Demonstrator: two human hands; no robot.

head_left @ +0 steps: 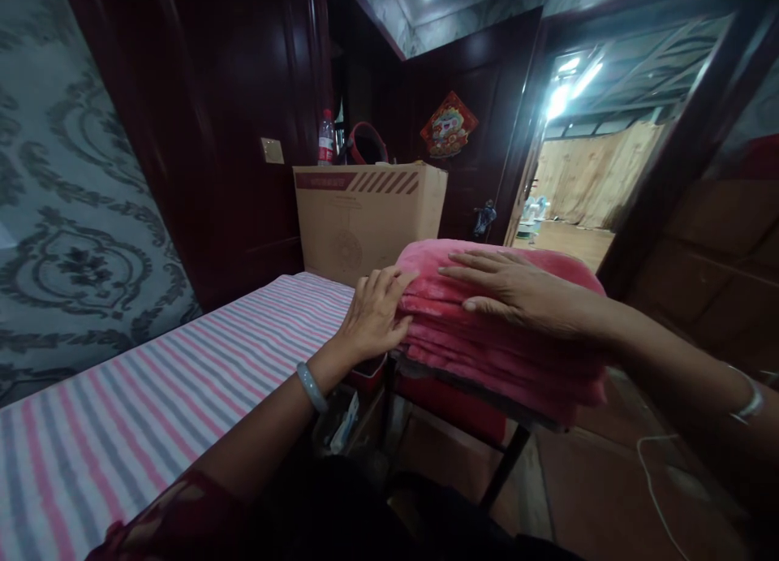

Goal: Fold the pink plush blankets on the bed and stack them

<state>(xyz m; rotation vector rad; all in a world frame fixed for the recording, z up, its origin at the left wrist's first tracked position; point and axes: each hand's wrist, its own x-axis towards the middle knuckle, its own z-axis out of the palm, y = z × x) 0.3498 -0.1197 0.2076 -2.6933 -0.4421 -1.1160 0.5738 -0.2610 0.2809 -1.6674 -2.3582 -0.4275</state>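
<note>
A folded pink plush blanket (487, 346) lies stacked on a red-seated chair (462, 411) in front of me. My left hand (372, 317) presses against the blanket's left side, fingers spread along the folded edges. My right hand (511, 289) lies flat on top of the blanket, palm down with fingers apart. A pale bangle sits on my left wrist and a thin bracelet on my right.
A bed with a pink, grey and white striped sheet (152, 399) runs along the left wall. A large cardboard box (368, 216) stands at its far end with a bottle (327, 139) behind. An open doorway (578, 171) is at the right. A white cable (654, 480) trails on the floor.
</note>
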